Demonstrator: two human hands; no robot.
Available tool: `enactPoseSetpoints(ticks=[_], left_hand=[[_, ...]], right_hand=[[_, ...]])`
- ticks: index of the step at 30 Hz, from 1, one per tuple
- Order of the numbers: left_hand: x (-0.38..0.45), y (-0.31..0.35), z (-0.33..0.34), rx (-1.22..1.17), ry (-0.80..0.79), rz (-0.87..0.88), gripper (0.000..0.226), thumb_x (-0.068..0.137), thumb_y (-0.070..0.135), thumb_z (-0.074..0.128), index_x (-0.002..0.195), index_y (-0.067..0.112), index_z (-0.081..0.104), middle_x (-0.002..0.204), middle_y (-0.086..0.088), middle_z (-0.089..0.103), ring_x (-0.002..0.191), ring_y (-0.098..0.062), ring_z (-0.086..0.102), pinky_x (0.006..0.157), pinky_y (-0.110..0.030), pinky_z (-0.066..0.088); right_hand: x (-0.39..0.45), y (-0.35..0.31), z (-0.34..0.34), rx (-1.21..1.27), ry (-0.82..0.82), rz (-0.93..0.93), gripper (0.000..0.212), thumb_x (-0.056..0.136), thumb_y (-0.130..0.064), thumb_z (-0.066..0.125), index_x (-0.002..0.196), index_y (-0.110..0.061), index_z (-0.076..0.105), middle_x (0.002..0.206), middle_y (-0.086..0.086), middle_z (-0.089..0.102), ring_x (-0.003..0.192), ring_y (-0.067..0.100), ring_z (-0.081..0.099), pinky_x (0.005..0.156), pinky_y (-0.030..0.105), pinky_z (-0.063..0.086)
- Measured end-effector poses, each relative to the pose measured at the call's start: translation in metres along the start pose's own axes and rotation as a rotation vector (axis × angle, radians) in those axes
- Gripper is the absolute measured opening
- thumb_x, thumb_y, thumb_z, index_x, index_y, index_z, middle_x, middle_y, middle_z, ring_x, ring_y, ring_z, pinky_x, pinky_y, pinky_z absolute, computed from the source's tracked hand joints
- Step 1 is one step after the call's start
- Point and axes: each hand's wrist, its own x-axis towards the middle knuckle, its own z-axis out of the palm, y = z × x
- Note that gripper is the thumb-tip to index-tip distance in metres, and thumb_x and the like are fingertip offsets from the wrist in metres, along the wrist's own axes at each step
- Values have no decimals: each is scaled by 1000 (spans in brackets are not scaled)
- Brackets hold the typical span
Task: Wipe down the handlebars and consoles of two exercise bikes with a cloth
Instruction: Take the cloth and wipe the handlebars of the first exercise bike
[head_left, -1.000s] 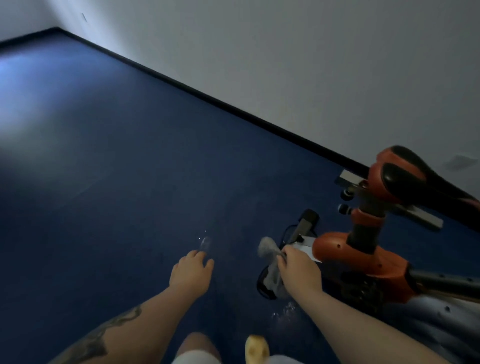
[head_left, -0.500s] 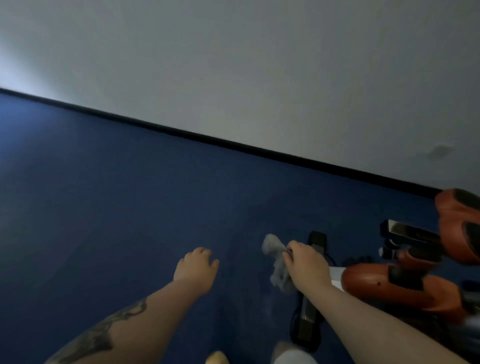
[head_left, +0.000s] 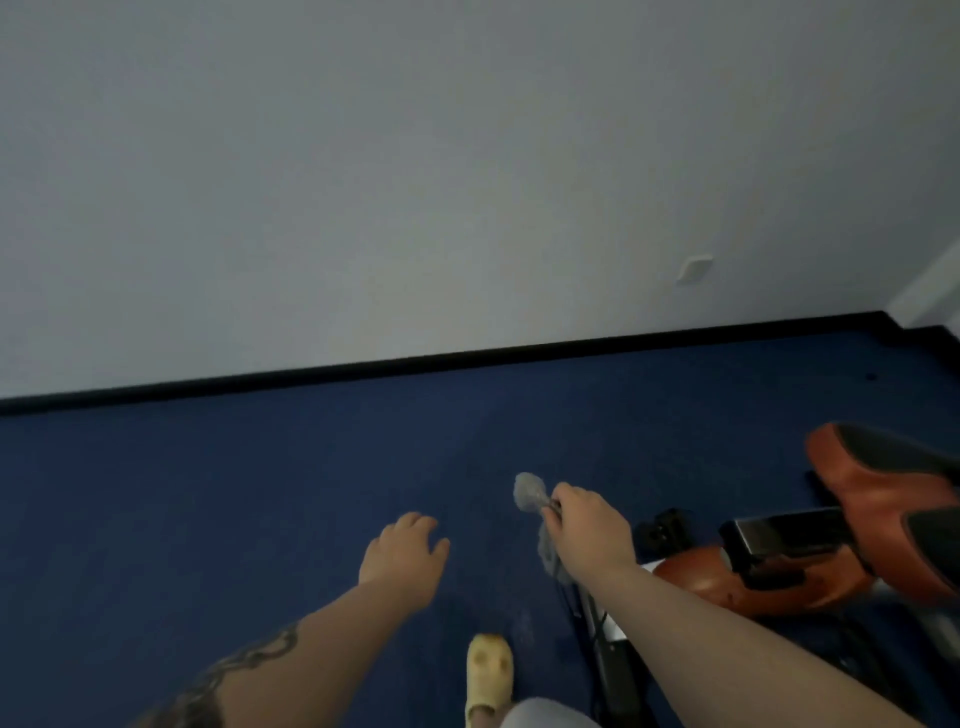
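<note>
My right hand (head_left: 589, 530) is closed around a crumpled grey cloth (head_left: 531, 492), which sticks out above and hangs below the fist, in the air over the blue floor. My left hand (head_left: 404, 557) hangs empty to its left with the fingers loosely apart. An orange and black exercise bike (head_left: 769, 577) stands at the lower right; its orange saddle (head_left: 883, 493) juts in from the right edge. The right hand is left of the bike frame and not touching it. No handlebars or console are in view.
Dark blue carpet (head_left: 208, 493) runs to a black skirting board (head_left: 467, 361) under a pale wall. A yellow slipper (head_left: 488, 675) on my foot shows at the bottom. The bike's black base bar (head_left: 613, 675) lies on the floor by my right forearm.
The view has swung right and up, so the wall fills more of the frame. My right hand with the cloth has lifted away from the bike's lower frame. The left hand stays empty.
</note>
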Motion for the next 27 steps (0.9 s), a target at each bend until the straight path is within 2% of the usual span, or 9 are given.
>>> enactPoseSetpoints(ticks=[4,7,16,22,27], left_hand=[[74,15,-49,28,20,47,48,100,42,34,143,21,39,152,2,35,133,-20,41,108,-35,34],[117,29,-75,-16,16,81,49,99,42,35,142,20,40,151,2,38,132,-20,42,107,-36,34],[284,70,-155,160,-70,347,50,99,44,34,144,21,38,152,2,35,135,-20,38,110,-35,33],[391,121,-209,297,-113,538,50,100,43,34,143,20,38,152,0,36,133,-22,41,109,-36,35],[436,181,-212,370,-193,685,51,100,43,34,144,18,38,152,-2,36,133,-23,43,107,-36,36]], right_hand=[[65,-2,-18,57,40,113,20,97,-35,44,81,-22,43,82,-7,51,76,14,50,60,28,32],[109,-5,-32,101,72,223,19,97,-35,44,84,-21,46,83,-5,54,75,13,50,59,29,34],[227,-1,-52,160,145,519,23,98,-37,42,81,-21,44,83,-5,52,74,13,49,57,28,34],[276,11,-71,185,213,755,23,98,-36,43,81,-20,43,86,-3,55,78,14,54,60,29,39],[295,27,-90,227,321,940,22,97,-35,45,83,-18,49,85,0,59,78,18,56,59,31,41]])
